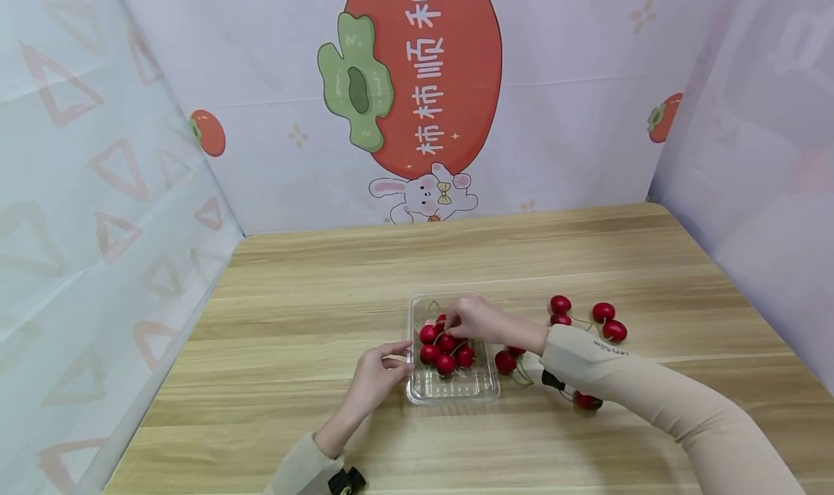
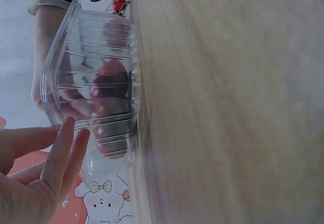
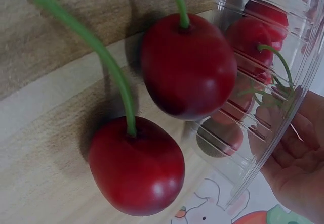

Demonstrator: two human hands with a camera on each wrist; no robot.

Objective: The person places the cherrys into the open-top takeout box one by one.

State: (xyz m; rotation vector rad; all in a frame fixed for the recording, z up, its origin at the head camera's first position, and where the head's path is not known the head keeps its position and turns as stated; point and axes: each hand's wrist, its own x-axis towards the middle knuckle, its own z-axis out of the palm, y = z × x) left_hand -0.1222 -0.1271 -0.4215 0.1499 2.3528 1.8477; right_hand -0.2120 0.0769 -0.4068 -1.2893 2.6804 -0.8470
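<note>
A clear plastic box [image 1: 428, 388] stands on the wooden table with several dark red cherries [image 1: 446, 365] heaped inside. My left hand [image 1: 378, 372] holds the box at its left rim. The left wrist view shows its fingertips [image 2: 66, 125] at the rim and outer wall. Reaching over the right rim, my right hand [image 1: 474, 320] has its fingertips down among the cherries and pinches a cherry at its green stem; the fingers partly cover it. In the right wrist view, two stemmed cherries [image 3: 188, 64] lie close beside the box.
To the right of the box, a pair of cherries [image 1: 505, 362] lies beneath the right forearm. More cherries [image 1: 604, 312] rest farther right, and another cherry [image 1: 588, 402] sits near the sleeve. A patterned cloth [image 1: 554, 119] hangs behind the table [image 1: 293, 285].
</note>
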